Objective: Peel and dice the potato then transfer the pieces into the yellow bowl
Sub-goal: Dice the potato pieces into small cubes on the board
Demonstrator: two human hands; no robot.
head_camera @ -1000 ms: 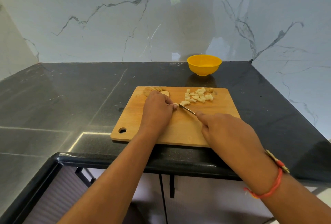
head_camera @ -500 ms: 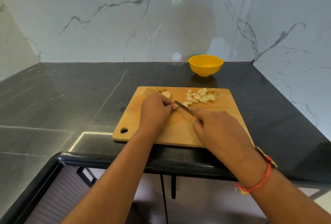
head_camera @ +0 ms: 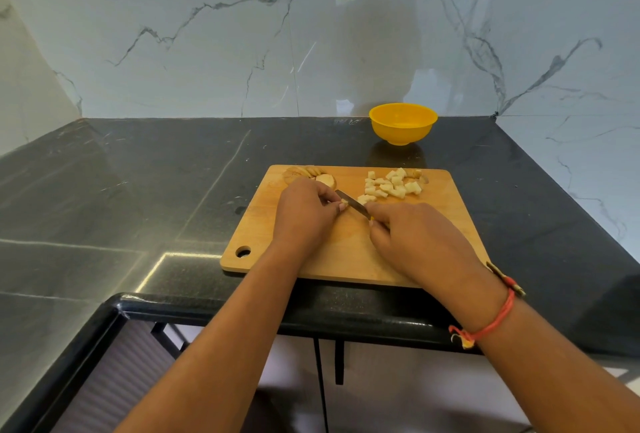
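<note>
— What changed?
— The right hand (head_camera: 415,238) has slid closer to the left hand (head_camera: 304,214). Its fingers grip the knife (head_camera: 353,204), the blade now against the potato bit (head_camera: 344,203) that the left fingers pinch.
— The dice (head_camera: 391,184)?
— Unmoved on the board (head_camera: 346,252), with the bowl (head_camera: 402,122) beyond.

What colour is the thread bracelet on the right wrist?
The thin thread bracelet is orange-red; the head view shows it best.

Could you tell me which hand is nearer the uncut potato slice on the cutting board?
Left. The left hand, pinching a potato piece, lies right beside the potato slice, nearly touching it; the right hand, holding the knife, is farther off to its right.
</note>
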